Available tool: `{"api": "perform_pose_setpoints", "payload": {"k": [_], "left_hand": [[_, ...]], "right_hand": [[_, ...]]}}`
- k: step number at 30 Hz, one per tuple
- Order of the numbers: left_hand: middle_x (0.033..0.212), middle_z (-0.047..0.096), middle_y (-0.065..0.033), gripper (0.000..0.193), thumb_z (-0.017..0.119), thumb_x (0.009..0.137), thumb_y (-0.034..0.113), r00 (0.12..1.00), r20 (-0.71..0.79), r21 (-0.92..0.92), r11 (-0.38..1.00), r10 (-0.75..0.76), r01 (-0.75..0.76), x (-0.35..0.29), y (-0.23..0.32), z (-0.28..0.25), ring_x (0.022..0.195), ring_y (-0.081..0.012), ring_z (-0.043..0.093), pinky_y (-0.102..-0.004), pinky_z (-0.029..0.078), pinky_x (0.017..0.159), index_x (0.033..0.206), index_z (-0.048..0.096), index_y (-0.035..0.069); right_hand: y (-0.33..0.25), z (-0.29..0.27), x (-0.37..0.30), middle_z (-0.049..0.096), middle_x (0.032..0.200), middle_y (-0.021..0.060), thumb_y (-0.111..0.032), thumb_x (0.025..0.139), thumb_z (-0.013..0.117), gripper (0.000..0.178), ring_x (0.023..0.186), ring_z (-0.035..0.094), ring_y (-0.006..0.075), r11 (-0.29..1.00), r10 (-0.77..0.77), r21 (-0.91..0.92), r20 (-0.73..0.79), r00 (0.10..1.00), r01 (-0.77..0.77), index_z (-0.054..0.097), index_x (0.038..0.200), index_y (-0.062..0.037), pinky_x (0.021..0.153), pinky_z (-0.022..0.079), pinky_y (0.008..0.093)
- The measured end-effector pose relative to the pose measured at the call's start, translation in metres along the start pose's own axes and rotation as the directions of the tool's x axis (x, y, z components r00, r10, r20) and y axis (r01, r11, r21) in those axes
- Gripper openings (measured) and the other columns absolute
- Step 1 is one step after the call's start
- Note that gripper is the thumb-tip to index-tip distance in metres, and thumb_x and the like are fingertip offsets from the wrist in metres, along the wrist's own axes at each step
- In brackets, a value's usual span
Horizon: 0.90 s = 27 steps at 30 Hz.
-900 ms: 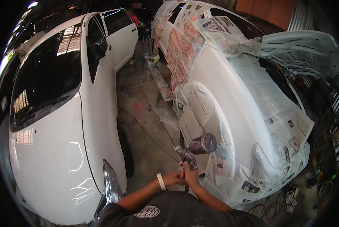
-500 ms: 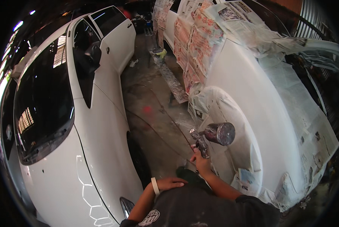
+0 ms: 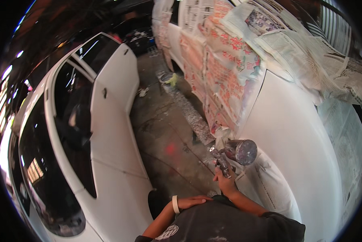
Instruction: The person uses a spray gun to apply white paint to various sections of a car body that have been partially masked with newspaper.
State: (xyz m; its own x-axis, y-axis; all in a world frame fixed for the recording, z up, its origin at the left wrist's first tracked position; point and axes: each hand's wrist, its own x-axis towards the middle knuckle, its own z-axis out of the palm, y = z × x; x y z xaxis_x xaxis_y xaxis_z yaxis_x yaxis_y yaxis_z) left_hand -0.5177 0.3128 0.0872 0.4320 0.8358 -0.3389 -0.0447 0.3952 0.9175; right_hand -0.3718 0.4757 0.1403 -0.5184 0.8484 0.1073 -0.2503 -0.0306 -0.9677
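Observation:
My right hand [image 3: 227, 184] is wrapped round the grip of a paint spray gun [image 3: 223, 162]. A dark, paint-stained cup [image 3: 245, 152] sits at the gun's side. The gun is beside the wheel arch of a car with a white front fender [image 3: 290, 125], apart from the panel as far as I can see. Across the front of my dark shirt lies my left hand [image 3: 194, 201], empty, its fingers stretched out flat. A pale band circles that wrist. Newspaper [image 3: 221, 60] covers the doors beyond the fender, and white masking sheets [image 3: 265, 177] hang inside the arch.
Close on the left stands another white car [image 3: 116, 141]. A paint-spattered plank [image 3: 189, 113] runs along the floor between the cars, with a container [image 3: 165, 77] at its far part. A thin hose [image 3: 189, 149] trails over the concrete floor [image 3: 156, 137].
My view has shifted, so both cars and the plank sit lower in the picture. The spray gun is still in my right hand, and my left hand stays against my shirt.

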Motion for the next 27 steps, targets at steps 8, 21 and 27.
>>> {"api": "perform_pose_setpoints", "payload": {"k": [8, 21, 27], "left_hand": [[0.119, 0.065, -0.0084, 0.039, 0.050, 0.102, 0.032, 0.908, 0.192, 0.529, 0.818, -0.372, 0.224, 0.140, 0.026, -0.150, 0.108, -0.0166, 0.059, -0.0309, 0.045, 0.095, 0.127, 0.059, 0.002], [0.116, 0.061, -0.0087, 0.031, 0.061, 0.094, 0.019, 0.239, 0.897, 0.409, 0.903, -0.372, -0.132, 0.253, 0.087, -0.161, 0.109, -0.0187, 0.057, -0.0329, 0.043, 0.097, 0.121, 0.057, 0.004], [0.106, 0.063, -0.0041, 0.023, 0.061, 0.090, 0.011, 0.139, 0.815, 0.522, 0.818, -0.562, 0.242, 0.224, 0.067, -0.105, 0.098, -0.0149, 0.060, -0.0310, 0.049, 0.089, 0.112, 0.058, 0.005]], "right_hand": [[0.017, -0.031, 0.038, 0.070, 0.109, 0.0139, -0.022, 0.089, 0.072, 0.045, 0.089, 0.067, 0.0206, 0.959, 0.099, -0.249, -0.158, 0.983, -0.136, 0.059, 0.127, -0.0025, 0.075, 0.053, 0.0315], [0.061, 0.083, 0.037, 0.066, 0.089, 0.0057, -0.015, 0.093, 0.066, 0.040, 0.061, 0.056, 0.0081, 0.997, 0.026, 0.021, -0.998, 0.057, -0.079, 0.052, 0.127, -0.0008, 0.052, 0.045, 0.0237], [0.051, 0.088, 0.022, 0.056, 0.072, 0.0016, -0.022, 0.093, 0.067, 0.036, 0.052, 0.051, 0.0070, 1.000, -0.008, -0.013, -0.946, -0.323, 0.012, 0.055, 0.119, -0.0008, 0.045, 0.040, 0.0249]]}}
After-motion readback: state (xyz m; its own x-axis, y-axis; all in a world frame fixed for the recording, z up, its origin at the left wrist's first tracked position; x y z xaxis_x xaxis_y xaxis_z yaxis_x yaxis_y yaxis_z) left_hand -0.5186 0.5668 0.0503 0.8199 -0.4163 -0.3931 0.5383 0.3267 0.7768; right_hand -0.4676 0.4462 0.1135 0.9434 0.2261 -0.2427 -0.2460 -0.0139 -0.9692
